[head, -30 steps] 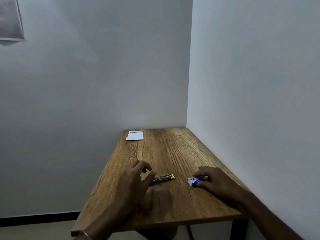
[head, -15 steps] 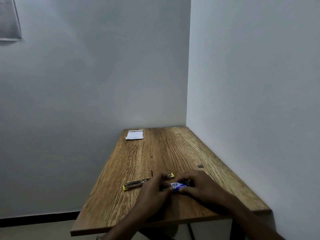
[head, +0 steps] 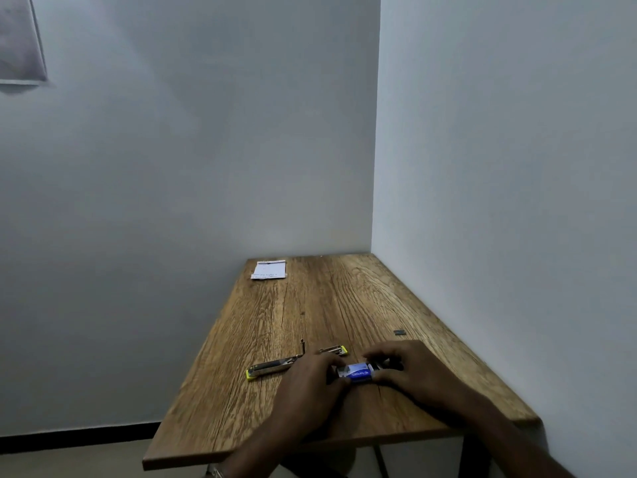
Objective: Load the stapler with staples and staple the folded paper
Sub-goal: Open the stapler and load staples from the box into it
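Note:
A small blue and white staple box (head: 356, 371) sits low over the wooden table (head: 320, 305), held from both sides. My left hand (head: 310, 381) pinches its left end and my right hand (head: 401, 369) grips its right end. Just behind the hands lies the metal stapler (head: 272, 367) with yellow ends, swung open flat, its far yellow tip (head: 336, 350) showing past my left fingers. The folded white paper (head: 269, 269) lies at the table's far left corner. A small dark strip of staples (head: 400, 332) rests to the right.
White walls close the table on the far side and along the right. The table's left and near edges drop to the floor, and a dark table leg (head: 382, 460) shows beneath the near edge.
My right hand has carried the staple box leftward from the right side to the middle. My left hand has left the stapler and closed on the box. The stapler now lies opened flat.

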